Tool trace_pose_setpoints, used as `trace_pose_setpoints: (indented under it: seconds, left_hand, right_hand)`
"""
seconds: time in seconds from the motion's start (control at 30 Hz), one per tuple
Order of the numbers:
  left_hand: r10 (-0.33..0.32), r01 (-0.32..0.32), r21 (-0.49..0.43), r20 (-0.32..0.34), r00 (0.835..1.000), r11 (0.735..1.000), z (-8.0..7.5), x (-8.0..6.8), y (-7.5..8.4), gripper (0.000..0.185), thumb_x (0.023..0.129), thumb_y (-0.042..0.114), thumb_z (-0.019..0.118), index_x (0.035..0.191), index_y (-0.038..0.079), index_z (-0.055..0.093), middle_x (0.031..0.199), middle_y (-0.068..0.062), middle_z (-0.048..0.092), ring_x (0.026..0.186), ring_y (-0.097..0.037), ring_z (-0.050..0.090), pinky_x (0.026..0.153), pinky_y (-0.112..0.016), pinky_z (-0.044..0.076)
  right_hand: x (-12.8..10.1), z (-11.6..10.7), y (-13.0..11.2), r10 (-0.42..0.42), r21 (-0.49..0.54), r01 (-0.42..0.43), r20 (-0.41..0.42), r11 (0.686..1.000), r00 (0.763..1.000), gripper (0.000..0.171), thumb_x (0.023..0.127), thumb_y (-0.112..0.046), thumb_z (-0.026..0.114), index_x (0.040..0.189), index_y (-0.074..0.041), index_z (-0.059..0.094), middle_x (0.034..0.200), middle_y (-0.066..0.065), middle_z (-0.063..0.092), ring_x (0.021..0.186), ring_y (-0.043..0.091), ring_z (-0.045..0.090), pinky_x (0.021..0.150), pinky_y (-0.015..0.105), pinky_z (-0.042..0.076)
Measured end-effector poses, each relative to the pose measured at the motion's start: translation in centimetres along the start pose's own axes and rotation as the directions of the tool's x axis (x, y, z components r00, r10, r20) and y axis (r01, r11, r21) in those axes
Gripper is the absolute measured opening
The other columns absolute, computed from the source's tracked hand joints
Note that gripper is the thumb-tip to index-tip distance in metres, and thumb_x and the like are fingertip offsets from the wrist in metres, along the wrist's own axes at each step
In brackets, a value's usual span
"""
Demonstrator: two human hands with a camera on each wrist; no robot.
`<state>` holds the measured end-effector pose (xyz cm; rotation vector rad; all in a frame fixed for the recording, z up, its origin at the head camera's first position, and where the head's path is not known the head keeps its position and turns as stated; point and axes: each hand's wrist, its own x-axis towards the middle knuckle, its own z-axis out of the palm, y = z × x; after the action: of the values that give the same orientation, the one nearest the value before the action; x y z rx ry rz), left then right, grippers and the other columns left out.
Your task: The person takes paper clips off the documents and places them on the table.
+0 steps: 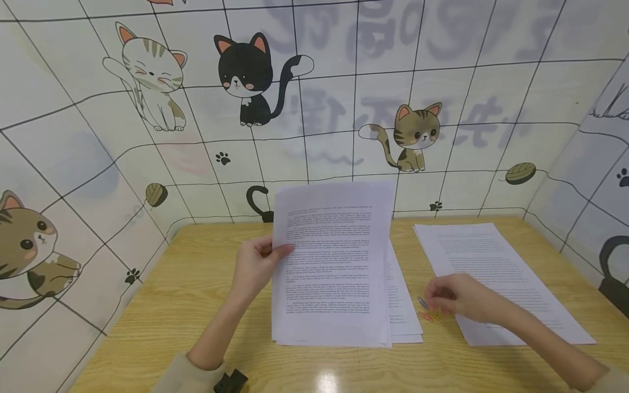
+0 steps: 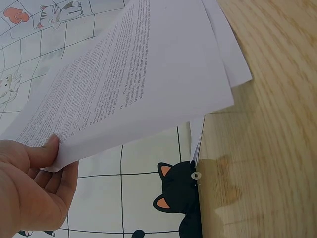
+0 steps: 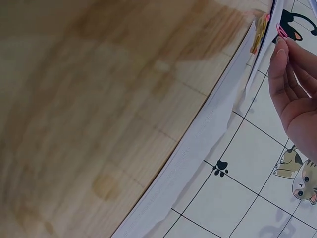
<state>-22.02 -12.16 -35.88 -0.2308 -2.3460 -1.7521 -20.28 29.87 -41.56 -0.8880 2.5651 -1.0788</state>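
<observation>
My left hand (image 1: pixel 253 267) grips a few printed sheets (image 1: pixel 331 262) by their left edge, thumb in front and fingers behind. The sheets stand tilted up from the table, text facing me. In the left wrist view the thumb presses on the lower corner of the paper (image 2: pixel 183 74). My right hand (image 1: pixel 462 297) hovers beside a small heap of coloured paper clips (image 1: pixel 426 316). Between its thumb and fingertips the right wrist view shows a pinched pink paper clip (image 3: pixel 281 31). Other clips in the heap are yellow, pink and blue, partly hidden by the hand.
More printed paper (image 1: pixel 405 316) lies behind the raised sheets. A stack of printed pages (image 1: pixel 521 305) is at the right of the wooden table (image 1: pixel 191 262). Walls with cat drawings (image 1: pixel 334 147) close off the back and sides.
</observation>
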Motion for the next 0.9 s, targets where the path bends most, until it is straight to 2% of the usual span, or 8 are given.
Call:
trace_pose_setpoints:
  seconds: [0.33,0.57,0.9]
  left_hand:
    - [-0.013,0.013,0.002,-0.002,1.0,1.0,-0.02,0.02,0.04,0.017,0.089,0.006,0.077,0.105,0.001,0.077,0.087,-0.012,0.076,0.072,-0.024,0.073,0.061,-0.029,0.057]
    - [-0.018,0.018,0.002,0.002,1.0,1.0,0.0,0.07,0.03,0.017,0.089,0.006,0.077,0.105,0.0,0.077,0.087,-0.012,0.076,0.072,-0.024,0.073,0.061,-0.029,0.057]
    - [-0.022,0.022,0.001,0.003,1.0,1.0,-0.05,0.11,-0.07,0.018,0.089,0.006,0.077,0.106,0.001,0.077,0.088,-0.012,0.076,0.072,-0.024,0.073,0.062,-0.029,0.057]
  right_hand:
    - [-0.35,0.74,0.69,-0.077,0.02,0.076,0.041,0.997,0.996,0.007,0.096,-0.011,0.069,0.09,-0.014,0.068,0.076,-0.007,0.066,0.064,0.0,0.053,0.053,0.022,0.047]
    - [-0.7,0.76,0.57,-0.089,0.025,0.088,0.072,0.996,0.993,0.008,0.097,-0.015,0.068,0.09,-0.018,0.069,0.075,-0.009,0.064,0.064,-0.001,0.053,0.053,0.022,0.048]
    - [-0.69,0.4,0.23,-0.091,-0.014,0.091,0.017,0.996,0.996,0.004,0.096,-0.013,0.069,0.095,-0.015,0.072,0.076,-0.01,0.063,0.063,-0.002,0.051,0.052,0.023,0.046]
